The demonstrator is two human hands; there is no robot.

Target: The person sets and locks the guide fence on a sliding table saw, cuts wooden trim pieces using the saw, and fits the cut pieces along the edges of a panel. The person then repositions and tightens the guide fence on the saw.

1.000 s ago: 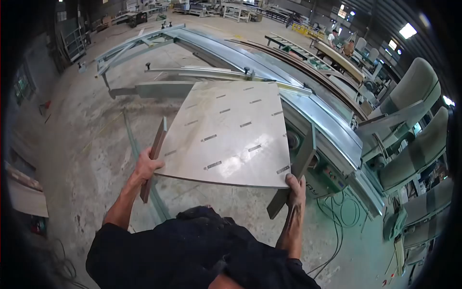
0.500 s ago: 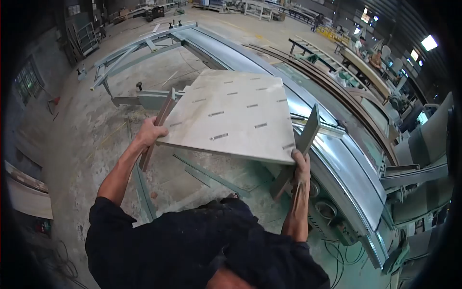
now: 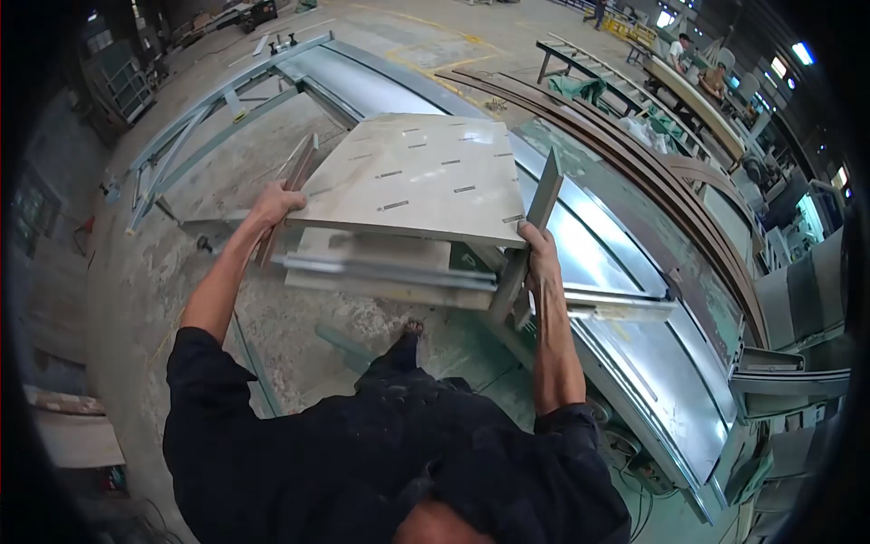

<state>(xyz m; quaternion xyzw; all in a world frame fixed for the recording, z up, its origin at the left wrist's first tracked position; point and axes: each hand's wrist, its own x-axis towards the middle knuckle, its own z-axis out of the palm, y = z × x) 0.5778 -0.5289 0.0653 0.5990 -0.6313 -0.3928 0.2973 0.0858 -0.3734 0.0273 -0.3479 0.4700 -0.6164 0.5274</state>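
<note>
A pale panel with rows of small printed labels is held out in front of me, with an upright board on each side. My left hand grips the panel's near left corner together with the narrow brown board. At the near right corner, my right hand is closed on the panel and the grey-edged board. Below the panel's near edge, a metal rail and a pale board are partly visible. The long metal sliding table lies beyond and to the right.
A metal outrigger frame extends at the upper left. Long curved brown strips run behind the metal table. Two people are near a long bench at the upper right. Grey strips lie on the floor, and a cable hangs at the lower right.
The panel and both side boards have moved forward, over the machine area, with both hands still holding them. The view has shifted, and a foot now shows below.
</note>
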